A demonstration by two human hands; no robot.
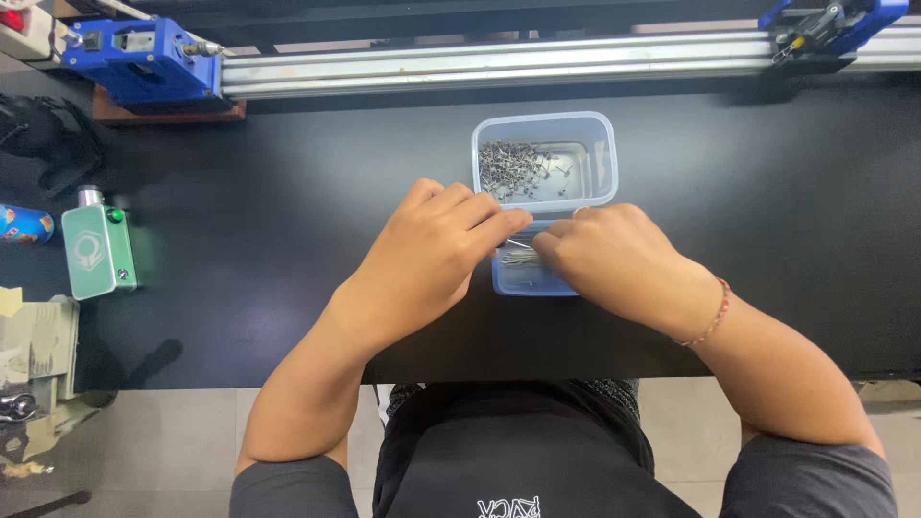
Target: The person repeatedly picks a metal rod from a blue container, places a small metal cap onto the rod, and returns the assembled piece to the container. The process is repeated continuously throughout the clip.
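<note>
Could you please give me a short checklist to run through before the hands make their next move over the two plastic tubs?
1. Left hand over the near small clear plastic tub, fingertips meeting the right's: ok.
2. Right hand at the same tub, fingers curled over its right part: ok.
3. Bundle of thin metal pins between the fingertips: in view, but whether the grip is firm: cannot tell.
4. Far clear rectangular plastic tub upright on the black table, with small metal pieces heaped in its left part: ok.
5. Green box-shaped device off to the left, apart from both hands: ok.
</note>
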